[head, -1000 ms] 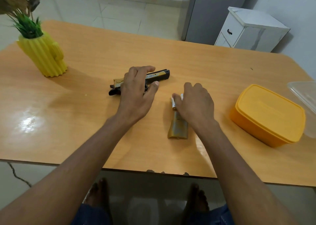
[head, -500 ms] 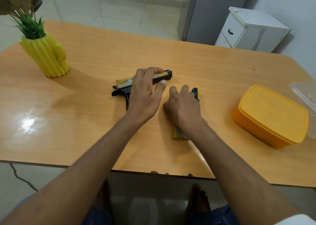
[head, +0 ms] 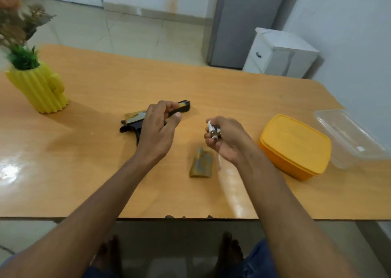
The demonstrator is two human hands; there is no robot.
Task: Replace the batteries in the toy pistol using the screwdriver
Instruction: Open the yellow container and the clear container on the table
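Observation:
The black and gold toy pistol [head: 135, 119] lies on the wooden table [head: 232, 91] with its barrel pointing right. My left hand [head: 158, 129] covers its middle and grips it at the barrel. My right hand [head: 226, 140] is raised a little above the table to the right of the pistol, shut on white batteries [head: 212, 130] whose ends stick out at the fingertips. The gold-brown battery cover [head: 201, 163] lies flat on the table just below my right hand. The screwdriver is not visible.
A yellow lidded box [head: 296, 146] sits to the right, with a clear plastic container [head: 347, 136] beyond it. A yellow cactus-shaped vase [head: 40, 89] with a plant stands at the far left. The table's front edge [head: 190, 217] runs below my forearms.
My right hand has lifted off the table with the batteries in its fingers, uncovering the battery cover. My left hand stays on the pistol.

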